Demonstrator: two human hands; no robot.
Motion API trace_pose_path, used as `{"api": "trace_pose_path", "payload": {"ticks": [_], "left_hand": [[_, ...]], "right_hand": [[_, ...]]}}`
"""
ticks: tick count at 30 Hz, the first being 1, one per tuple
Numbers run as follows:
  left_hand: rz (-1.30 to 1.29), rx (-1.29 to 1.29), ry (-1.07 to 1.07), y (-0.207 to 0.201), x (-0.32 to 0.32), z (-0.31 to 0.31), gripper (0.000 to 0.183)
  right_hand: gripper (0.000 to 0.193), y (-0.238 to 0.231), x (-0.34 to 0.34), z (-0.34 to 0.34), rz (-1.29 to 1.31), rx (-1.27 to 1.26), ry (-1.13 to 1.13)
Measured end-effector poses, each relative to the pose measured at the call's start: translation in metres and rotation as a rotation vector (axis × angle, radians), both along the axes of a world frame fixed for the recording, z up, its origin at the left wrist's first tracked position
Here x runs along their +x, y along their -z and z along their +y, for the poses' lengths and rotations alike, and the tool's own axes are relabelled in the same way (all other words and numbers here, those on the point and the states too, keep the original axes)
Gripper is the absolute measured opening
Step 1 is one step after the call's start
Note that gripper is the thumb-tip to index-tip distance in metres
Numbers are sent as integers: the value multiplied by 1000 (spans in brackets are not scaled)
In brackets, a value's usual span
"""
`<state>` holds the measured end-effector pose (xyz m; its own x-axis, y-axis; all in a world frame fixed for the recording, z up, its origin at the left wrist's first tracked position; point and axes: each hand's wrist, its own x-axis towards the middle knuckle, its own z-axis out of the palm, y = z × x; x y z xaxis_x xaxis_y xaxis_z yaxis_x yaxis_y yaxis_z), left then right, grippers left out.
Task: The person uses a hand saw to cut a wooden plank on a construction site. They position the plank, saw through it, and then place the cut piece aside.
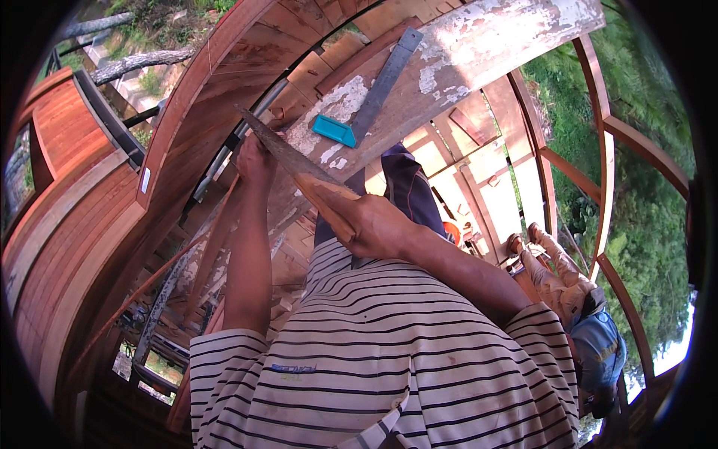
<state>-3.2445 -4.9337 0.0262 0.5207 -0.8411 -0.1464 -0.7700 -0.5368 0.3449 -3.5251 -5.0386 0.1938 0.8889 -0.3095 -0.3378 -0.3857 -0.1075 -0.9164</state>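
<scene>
My right hand is closed round the wooden handle of a handsaw. The saw's dark, tapering blade slants up to the left, across a long plank, and its tip passes just above my left hand. That hand is curled at the plank's left edge, next to the blade; what its fingers grip is hidden. The worn plank, patched with flaking white paint, runs from lower left to upper right. On it lies a try square with a grey metal blade and a teal stock, beyond the saw.
A curved wall of reddish boards rises on the left. Curved timber posts and rails stand at right, with greenery beyond. Below the plank, wood offcuts lie on the board floor. Another person is at lower right.
</scene>
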Motion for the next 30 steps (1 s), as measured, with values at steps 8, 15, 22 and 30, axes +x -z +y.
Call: {"api": "trace_pose_path", "payload": {"ticks": [8,15,22,30], "left_hand": [[-27,38,-4,6,3,6,29],[5,73,10,2,3,4,31],[-28,42,37,6,7,8,34],[-5,105,-22,2,4,4,32]], "right_hand": [[82,20,17,0,13,33,4],[84,6,-2,-10,18,45,-32],[84,3,-12,-5,12,35,-12],[82,17,2,-5,1,42,-1]]}}
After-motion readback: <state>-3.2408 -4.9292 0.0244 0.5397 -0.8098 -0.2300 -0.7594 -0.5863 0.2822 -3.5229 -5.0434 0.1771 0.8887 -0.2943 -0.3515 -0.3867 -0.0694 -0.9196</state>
